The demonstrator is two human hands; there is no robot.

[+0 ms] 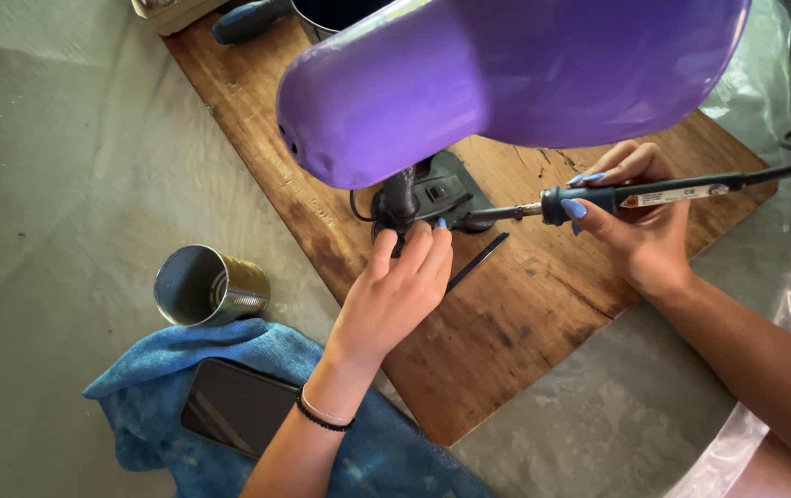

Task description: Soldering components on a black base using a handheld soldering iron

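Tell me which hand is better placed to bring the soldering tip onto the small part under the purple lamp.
The right hand, probably. It grips the blue-handled soldering iron with the metal tip already pointing at the dark part. The left hand rests its fingers on that part over the brown wooden board.

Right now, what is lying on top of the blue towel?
A dark phone lies on the blue towel, screen up. The left forearm crosses over the towel and covers part of it, so anything beneath the arm is hidden.
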